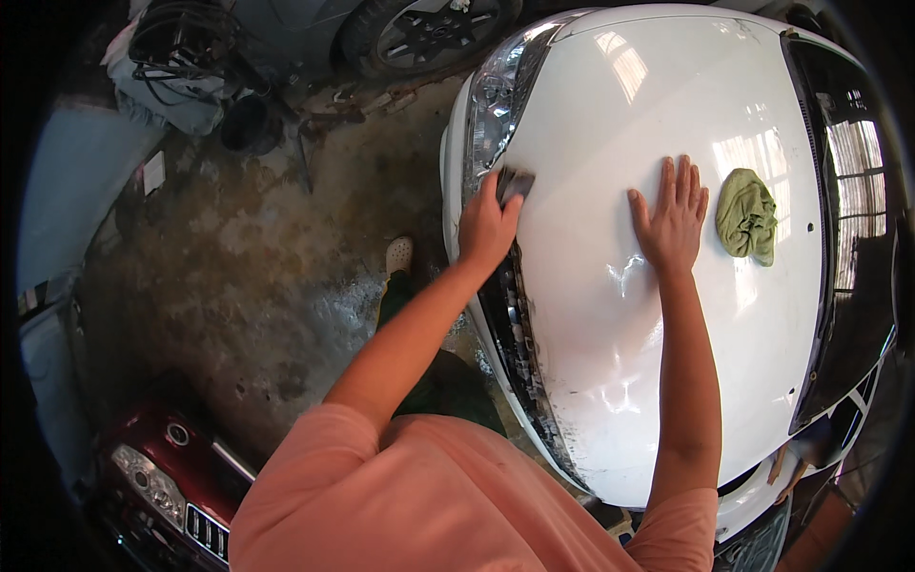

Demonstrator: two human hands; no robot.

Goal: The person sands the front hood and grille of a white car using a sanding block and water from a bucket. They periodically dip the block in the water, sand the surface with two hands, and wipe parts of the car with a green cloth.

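Beneath my hands lies the white hood of a car. My left hand is closed around a small dark grey pad, at the hood's front edge near the headlight. Its underside is hidden, so the exact kind does not show. Flat on the hood, my right hand rests with its fingers stretched out and nothing in it. Just right of that hand, a crumpled green cloth sits on the hood.
A dark red car stands at the lower left. Beyond the hood is a vehicle wheel. A dark bucket and cluttered gear occupy the far left of the stained concrete floor. Another person's arm shows at the lower right.
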